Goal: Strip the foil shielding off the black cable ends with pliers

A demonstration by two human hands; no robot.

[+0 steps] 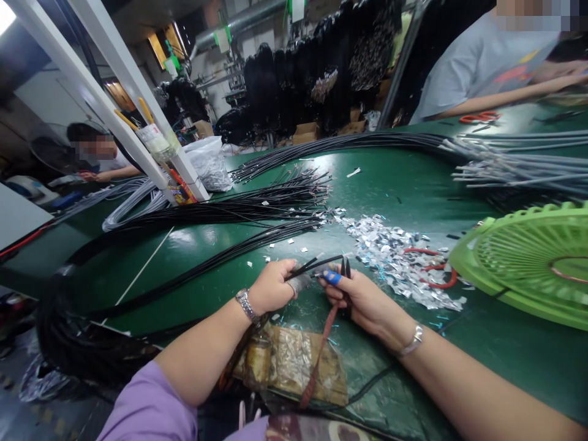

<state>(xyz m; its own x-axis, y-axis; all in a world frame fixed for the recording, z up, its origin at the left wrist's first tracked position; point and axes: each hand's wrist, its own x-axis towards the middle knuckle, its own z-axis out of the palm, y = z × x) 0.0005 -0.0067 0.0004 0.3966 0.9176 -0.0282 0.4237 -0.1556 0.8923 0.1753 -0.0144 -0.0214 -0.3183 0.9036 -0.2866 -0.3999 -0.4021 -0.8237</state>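
My left hand (272, 286), with grey wrapping on a finger, is closed around a black cable (303, 268). Its end points right, toward my right hand (351, 293), whose fingertip wears blue tape. Tucked in that closed hand is a pair of dark snips (345, 268), blades upward and slightly apart. A reddish-brown strap (325, 343) hangs below it to the table edge. The two hands almost meet over the cable end; their fingertips hide its exact tip. Beneath them lies a taped cardboard piece (307, 358).
Black cable bundles (239, 199) run across the green table (404, 184) from the left. White and silver scraps (390, 251) lie beyond my hands, with red-handled scissors (448, 278) among them. A green fan (528, 263) stands right. Grey cables (509, 160) lie behind it. Two people sit across.
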